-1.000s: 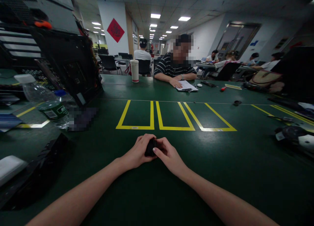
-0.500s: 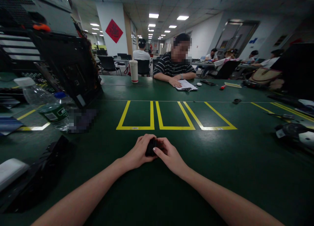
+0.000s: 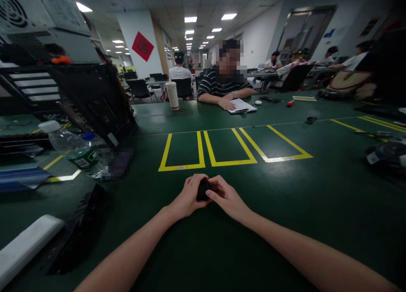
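A small black object [image 3: 202, 191] with a rounded outline is held between my two hands, low over the green table [image 3: 203, 249]. Its kind is hard to make out, since fingers cover much of it. My left hand [image 3: 192, 195] wraps around its left side, thumb below and fingers over the top. On the other side, my right hand [image 3: 229, 200] grips it with the thumb against its near face and curled fingers behind. Just beyond the hands lie yellow tape outlines [image 3: 181, 168] on the tabletop.
At left stand an opened computer case [image 3: 91, 97] and a clear plastic bottle [image 3: 85, 159], with a black part [image 3: 79, 224] and a white bar [image 3: 30, 249] nearer. Across the table a person [image 3: 222, 83] sits at a clipboard [image 3: 242, 106], beside a white cup [image 3: 172, 95]. Black gear [image 3: 385, 159] lies right.
My view has turned slightly left and tilted, so most of the scene appears shifted right. Both hands keep the same hold on the black object.
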### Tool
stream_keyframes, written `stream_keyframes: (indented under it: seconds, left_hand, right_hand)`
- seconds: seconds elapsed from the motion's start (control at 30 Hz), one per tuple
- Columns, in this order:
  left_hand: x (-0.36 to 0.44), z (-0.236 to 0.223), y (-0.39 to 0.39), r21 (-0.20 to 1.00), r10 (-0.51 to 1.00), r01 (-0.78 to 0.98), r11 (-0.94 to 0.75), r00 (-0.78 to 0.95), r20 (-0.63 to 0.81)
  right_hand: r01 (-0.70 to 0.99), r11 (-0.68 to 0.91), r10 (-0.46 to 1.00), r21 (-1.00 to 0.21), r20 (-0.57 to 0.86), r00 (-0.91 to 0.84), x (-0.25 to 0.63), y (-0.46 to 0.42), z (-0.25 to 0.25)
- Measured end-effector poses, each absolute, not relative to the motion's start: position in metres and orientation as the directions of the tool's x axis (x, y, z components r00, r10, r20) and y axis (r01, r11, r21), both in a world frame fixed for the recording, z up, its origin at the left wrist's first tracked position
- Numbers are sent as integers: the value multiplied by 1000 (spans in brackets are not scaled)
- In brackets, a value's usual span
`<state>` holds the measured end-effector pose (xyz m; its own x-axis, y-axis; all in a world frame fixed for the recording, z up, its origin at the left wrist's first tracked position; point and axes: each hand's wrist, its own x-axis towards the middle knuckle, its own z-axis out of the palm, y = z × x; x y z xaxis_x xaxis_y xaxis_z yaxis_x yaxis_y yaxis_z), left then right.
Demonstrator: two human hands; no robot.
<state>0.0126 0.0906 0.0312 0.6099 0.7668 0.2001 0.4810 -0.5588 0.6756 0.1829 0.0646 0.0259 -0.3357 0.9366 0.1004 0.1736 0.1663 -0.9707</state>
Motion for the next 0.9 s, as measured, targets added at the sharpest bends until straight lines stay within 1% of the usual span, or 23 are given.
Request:
stream_keyframes:
  seconds: [0.2,0.3,0.4,0.5,0.57,0.63,0.73,0.9]
  left_hand:
    - [10,32,91,694,772,477,-539,609,180]
    - [10,33,91,696,769,469,-544,610,191]
    - [10,35,91,700,772,470,-537,610,182]
    - [9,36,90,710,762,464,-529,628,158]
    - [9,36,91,715,763,462,-524,627,155]
    - [9,34,91,719,778,470,-512,608,156]
    - [8,31,91,714,780,474,-516,605,162]
    - [9,31,91,711,782,471,-523,597,180]
  right_hand:
    - [189,224,929,-956,151,-337,184,63,28]
    - [180,213,937,-960,149,-315,183,65,27]
    - [175,173,949,-969,117,-292,181,67,26]
    - [160,106,956,-981,57,-288,181,69,25]
    - [166,71,953,-984,17,-304,181,69,26]
    - [190,69,942,-979,1,-336,182,67,27]
    - [217,120,936,-969,37,-351,182,64,29]
    - [219,185,945,-958,113,-306,181,66,24]
